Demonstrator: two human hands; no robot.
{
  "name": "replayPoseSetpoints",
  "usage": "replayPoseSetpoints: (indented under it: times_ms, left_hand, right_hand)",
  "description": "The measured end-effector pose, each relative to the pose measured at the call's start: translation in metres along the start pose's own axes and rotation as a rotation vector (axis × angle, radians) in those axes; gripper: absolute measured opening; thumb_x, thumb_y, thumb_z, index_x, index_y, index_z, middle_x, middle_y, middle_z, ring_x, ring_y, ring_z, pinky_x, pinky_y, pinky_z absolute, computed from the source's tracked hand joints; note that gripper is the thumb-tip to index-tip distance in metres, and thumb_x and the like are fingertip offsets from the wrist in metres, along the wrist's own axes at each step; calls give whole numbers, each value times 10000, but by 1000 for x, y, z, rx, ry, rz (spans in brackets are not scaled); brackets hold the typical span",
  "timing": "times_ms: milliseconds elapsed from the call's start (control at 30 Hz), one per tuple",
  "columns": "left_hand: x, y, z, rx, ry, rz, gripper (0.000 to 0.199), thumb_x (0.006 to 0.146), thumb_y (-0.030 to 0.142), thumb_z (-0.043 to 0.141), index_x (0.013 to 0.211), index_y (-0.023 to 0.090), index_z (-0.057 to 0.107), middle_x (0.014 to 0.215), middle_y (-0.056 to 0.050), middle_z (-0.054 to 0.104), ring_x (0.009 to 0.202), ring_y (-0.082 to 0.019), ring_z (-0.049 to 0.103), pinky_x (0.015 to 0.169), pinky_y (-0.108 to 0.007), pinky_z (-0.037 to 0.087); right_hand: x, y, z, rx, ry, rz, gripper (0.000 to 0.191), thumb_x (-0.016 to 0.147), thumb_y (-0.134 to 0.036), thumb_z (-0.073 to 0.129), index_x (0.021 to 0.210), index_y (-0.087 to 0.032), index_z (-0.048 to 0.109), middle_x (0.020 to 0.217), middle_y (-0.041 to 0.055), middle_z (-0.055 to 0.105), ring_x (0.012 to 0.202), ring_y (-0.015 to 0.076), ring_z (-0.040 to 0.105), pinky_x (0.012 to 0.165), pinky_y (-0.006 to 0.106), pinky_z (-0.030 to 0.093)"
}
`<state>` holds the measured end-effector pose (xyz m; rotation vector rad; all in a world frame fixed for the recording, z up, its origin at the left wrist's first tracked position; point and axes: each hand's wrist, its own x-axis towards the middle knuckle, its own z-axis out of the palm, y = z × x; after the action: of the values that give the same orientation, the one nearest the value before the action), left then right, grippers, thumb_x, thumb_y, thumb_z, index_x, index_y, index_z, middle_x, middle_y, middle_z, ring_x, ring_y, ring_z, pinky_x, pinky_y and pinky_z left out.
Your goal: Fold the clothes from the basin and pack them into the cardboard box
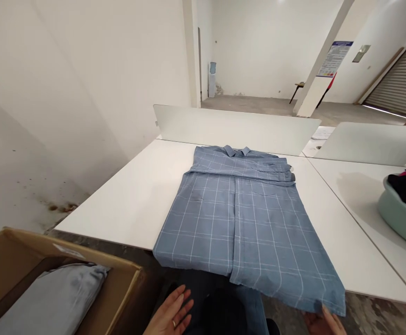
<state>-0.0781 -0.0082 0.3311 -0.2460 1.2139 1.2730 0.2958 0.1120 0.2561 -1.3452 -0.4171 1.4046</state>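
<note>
Lying with its front up on the white surface, the blue checked shirt has its collar at the far side, near the frosted divider, and its hem hangs over the near edge. The right hand pinches the right corner of this hem between its fingers. The left hand is just below the hem, with fingers spread and holding nothing. At left, a cardboard box contains grey cloth; at right stands a green basin with clothes.

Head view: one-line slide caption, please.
Blue checked shirt spread on a white table, right hand at its hem, left hand open.
</note>
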Motion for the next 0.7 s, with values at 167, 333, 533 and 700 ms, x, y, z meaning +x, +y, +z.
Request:
replayPoseSetpoints:
  times_ms: [167,333,533,700]
  left_hand:
    - [47,-17,23,-220,60,75,204,838,89,604,985,231,604,1046,-27,659,899,-154,662,858,-333,516]
    - [86,-3,30,-424,-69,47,183,898,96,472,779,183,580,837,-17,658,816,-160,662,897,-400,507]
    - [99,-3,18,-517,-207,-10,222,889,136,458,744,182,619,862,-38,676,888,-191,653,979,-487,454]
    - [104,-4,14,-538,-222,19,257,887,120,444,733,199,635,851,-29,681,883,-170,648,1038,-492,393]
  right_hand:
    - [-7,24,18,-112,-160,19,584,562,-575,748,1104,-381,650,1122,10,672,1053,293,625,841,459,565]
    - [-11,32,22,-184,-191,40,613,530,-554,768,1109,-388,652,1085,4,683,1054,299,626,783,424,594]
    - [-15,32,45,44,-258,4,361,575,-491,780,845,-264,699,1071,36,683,1128,282,578,960,495,491]
    - [-5,40,43,134,-222,88,305,542,-423,818,763,-259,686,1059,20,687,1089,280,601,934,498,506]
